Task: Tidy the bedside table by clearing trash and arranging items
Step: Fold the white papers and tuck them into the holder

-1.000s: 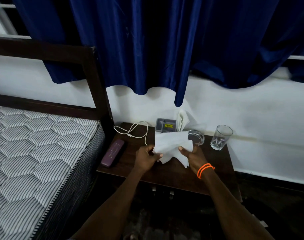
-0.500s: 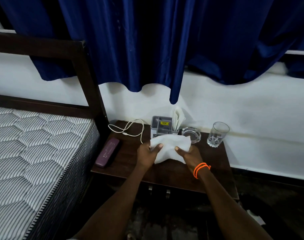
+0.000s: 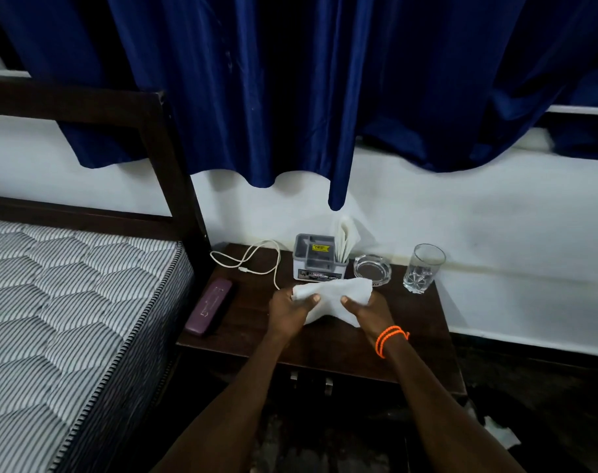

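Both hands (image 3: 290,310) (image 3: 367,310) grip white tissue (image 3: 331,297) above table (image 3: 423,322)

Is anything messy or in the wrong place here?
Yes. The white cable lies in loose loops on the bedside table, and white paper scraps lie on the floor at its right. Nothing looks spilled or broken.

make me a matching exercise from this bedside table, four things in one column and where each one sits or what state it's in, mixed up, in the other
Things:
1. purple case
2. drinking glass
3. white cloth
4. white cable

Places or states:
A. held in both hands over the middle of the table
B. looped at the back left of the table
C. standing upright at the right end
D. lying flat along the left edge, next to the mattress

Pairs: 1-D, 2-C, 3-A, 4-B
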A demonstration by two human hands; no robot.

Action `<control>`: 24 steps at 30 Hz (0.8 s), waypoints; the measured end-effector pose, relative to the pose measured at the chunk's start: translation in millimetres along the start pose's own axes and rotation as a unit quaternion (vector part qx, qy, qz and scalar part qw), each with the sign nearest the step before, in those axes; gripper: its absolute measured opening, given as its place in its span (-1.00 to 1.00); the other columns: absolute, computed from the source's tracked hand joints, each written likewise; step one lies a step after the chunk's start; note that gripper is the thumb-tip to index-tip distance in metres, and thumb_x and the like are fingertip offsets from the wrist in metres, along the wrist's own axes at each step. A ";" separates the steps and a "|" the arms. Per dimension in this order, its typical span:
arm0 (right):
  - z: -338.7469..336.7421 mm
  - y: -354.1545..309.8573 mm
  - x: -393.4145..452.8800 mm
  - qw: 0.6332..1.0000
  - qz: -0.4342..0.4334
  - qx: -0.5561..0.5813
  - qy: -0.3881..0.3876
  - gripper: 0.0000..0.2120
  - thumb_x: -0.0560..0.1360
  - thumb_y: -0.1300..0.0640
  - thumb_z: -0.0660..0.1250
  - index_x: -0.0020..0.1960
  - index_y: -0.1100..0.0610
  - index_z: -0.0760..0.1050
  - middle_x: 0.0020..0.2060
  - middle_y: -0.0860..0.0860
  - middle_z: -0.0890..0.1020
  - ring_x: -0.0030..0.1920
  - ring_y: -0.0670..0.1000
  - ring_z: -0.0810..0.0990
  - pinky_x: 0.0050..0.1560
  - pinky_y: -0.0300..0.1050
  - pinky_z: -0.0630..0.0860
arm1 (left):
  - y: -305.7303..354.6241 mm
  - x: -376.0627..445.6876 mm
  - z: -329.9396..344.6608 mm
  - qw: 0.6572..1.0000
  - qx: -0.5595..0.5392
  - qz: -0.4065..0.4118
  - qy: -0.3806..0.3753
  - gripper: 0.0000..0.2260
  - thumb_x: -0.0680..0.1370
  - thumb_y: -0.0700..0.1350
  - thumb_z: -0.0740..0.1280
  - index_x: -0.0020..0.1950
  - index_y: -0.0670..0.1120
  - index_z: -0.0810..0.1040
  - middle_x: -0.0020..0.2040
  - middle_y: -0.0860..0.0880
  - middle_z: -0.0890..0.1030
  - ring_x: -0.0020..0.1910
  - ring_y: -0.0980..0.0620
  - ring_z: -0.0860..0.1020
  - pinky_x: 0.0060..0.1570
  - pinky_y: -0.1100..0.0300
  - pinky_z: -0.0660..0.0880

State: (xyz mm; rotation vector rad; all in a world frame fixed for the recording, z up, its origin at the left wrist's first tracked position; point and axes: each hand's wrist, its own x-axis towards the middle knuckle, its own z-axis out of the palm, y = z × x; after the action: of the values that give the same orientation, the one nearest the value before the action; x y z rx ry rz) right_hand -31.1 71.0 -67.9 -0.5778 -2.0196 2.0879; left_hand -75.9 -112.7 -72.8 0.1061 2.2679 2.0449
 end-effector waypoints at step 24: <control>3.5 -4.4 -6.0 0.994 -0.036 -0.104 0.004 -0.67 0.44 0.42 0.43 0.14 0.16 0.58 0.03 0.05 0.69 -0.06 -0.11 0.66 0.00 -0.28 0.58 | -0.7 -7.9 -3.6 0.996 0.090 0.001 0.007 -0.59 0.37 -0.14 0.63 0.20 -0.11 0.69 0.05 0.02 0.73 0.01 0.11 0.68 0.08 0.22 0.59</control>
State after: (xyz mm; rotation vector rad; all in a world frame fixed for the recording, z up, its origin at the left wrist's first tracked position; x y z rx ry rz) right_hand -27.6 65.7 -62.7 -0.5347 -2.2353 1.8460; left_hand -68.4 -117.2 -73.0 0.1071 2.4575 1.8427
